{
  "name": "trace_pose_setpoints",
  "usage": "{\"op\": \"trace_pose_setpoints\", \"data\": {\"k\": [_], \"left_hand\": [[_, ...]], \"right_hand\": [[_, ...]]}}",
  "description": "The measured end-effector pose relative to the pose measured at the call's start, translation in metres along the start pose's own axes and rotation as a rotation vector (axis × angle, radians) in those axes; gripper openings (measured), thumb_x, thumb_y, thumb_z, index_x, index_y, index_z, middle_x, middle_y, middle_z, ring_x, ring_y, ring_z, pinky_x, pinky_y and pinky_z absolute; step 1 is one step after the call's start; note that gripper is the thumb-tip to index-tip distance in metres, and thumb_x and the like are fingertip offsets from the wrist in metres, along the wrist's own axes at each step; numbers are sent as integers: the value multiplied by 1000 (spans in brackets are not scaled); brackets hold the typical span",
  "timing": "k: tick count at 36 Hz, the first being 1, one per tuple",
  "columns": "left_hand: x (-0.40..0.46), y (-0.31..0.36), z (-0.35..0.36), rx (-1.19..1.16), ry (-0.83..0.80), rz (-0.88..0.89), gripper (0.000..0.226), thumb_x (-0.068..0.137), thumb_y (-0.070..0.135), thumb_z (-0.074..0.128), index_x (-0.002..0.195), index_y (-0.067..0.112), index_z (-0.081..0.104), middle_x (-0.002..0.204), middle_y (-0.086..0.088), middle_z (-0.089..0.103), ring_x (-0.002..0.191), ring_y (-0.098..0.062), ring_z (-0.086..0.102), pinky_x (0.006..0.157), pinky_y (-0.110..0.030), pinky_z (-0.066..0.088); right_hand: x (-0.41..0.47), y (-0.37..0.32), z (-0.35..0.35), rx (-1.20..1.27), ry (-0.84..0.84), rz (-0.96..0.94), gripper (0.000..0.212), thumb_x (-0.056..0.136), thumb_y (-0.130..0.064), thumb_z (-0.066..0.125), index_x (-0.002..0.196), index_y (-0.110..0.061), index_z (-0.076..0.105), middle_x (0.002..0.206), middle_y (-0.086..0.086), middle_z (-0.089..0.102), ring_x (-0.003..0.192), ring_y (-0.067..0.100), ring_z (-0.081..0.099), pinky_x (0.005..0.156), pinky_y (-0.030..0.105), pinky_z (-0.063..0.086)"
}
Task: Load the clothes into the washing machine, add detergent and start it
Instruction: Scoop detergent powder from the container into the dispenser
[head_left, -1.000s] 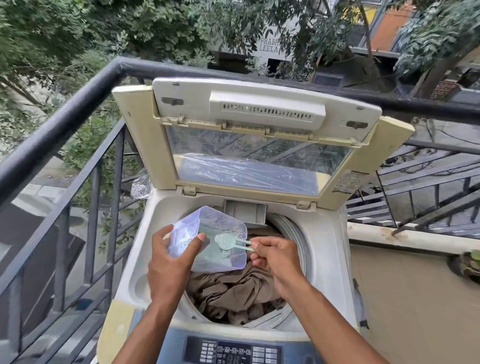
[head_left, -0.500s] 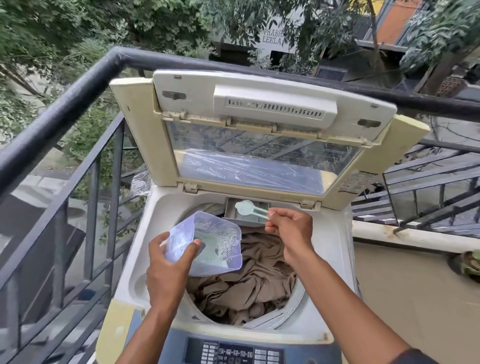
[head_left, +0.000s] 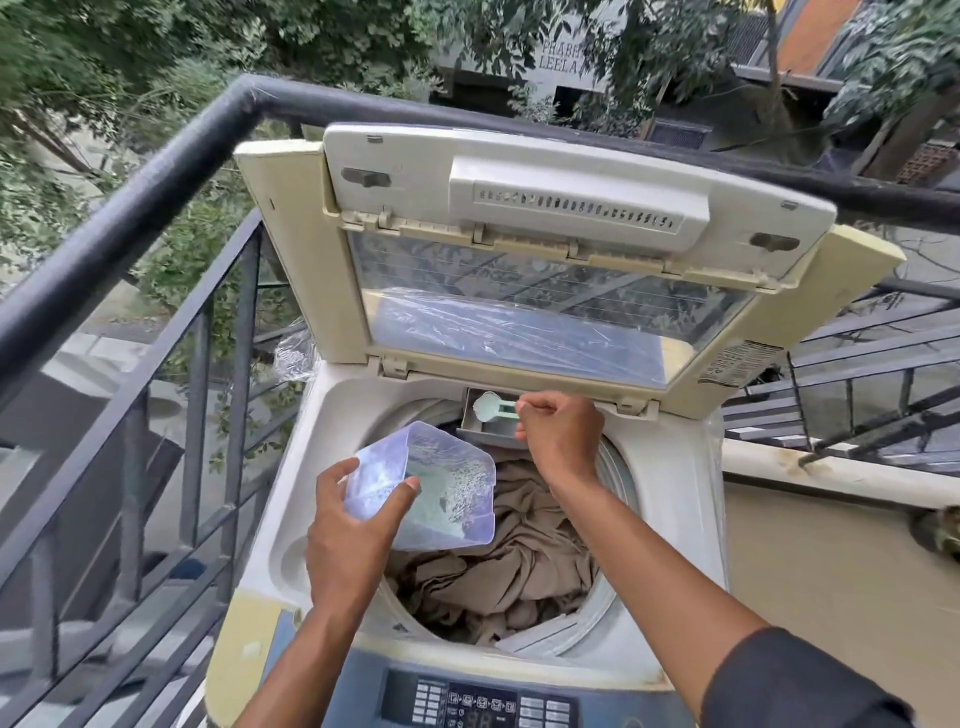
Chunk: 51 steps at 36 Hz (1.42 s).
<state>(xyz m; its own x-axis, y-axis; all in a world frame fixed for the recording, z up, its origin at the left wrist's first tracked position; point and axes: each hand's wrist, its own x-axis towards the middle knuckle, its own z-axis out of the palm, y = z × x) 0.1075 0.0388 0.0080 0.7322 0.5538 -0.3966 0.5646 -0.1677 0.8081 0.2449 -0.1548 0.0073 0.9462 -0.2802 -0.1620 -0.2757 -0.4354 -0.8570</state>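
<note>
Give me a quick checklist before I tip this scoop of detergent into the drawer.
1. Washer lid propped open: ok.
2. Clothes loaded in the drum: ok.
3. Scoop over the detergent compartment at the back rim: ok.
4. Right hand pinching the scoop handle: ok.
5. Left hand holding the clear detergent container above the drum; it is tilted, so spill risk: cannot tell.
6. Powder in the scoop: cannot tell, the bowl is too small to read.
</note>
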Motion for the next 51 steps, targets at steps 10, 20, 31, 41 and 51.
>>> {"op": "trace_pose_setpoints", "data": {"k": [10,20,31,41,51], "left_hand": [[1,2,2,9,-19,5,79,55,80,68,124,45,50,142,0,59,129,-24,56,99,-44,47],[0,-1,5,40,-24,31,81,56,81,68,126,43,51,143,2,59,132,-21,54,98,-44,46],[-2,-5,8,37,-34,46,80,56,81,69,125,45,51,142,3,59,132,-21,54,103,-47,47],[-3,-5,12,30,-56,66,81,55,82,69,125,44,51,142,4,60,132,-20,54,103,-45,47],[-5,-5,13,35,-66,78,84,55,82,67,127,43,50,143,2,60,134,-21,54,104,-45,48]], "right_hand": [[-1,6,2,-71,5,-98,10,89,-13,76,94,-19,83,82,-7,79,71,8,76,76,35,65],[-1,10,-4,-75,25,-138,10,89,-13,76,94,-18,83,85,-5,80,76,12,77,79,37,65],[1,21,-19,-101,67,-142,10,87,-13,77,92,-19,84,84,-6,80,77,11,76,79,37,63],[-2,26,-33,-151,112,-220,13,87,-7,77,93,-17,83,88,-6,80,84,11,74,84,39,61],[-4,29,-44,-224,131,-329,16,86,-2,75,95,-13,83,93,-1,81,89,18,75,85,41,62]]}}
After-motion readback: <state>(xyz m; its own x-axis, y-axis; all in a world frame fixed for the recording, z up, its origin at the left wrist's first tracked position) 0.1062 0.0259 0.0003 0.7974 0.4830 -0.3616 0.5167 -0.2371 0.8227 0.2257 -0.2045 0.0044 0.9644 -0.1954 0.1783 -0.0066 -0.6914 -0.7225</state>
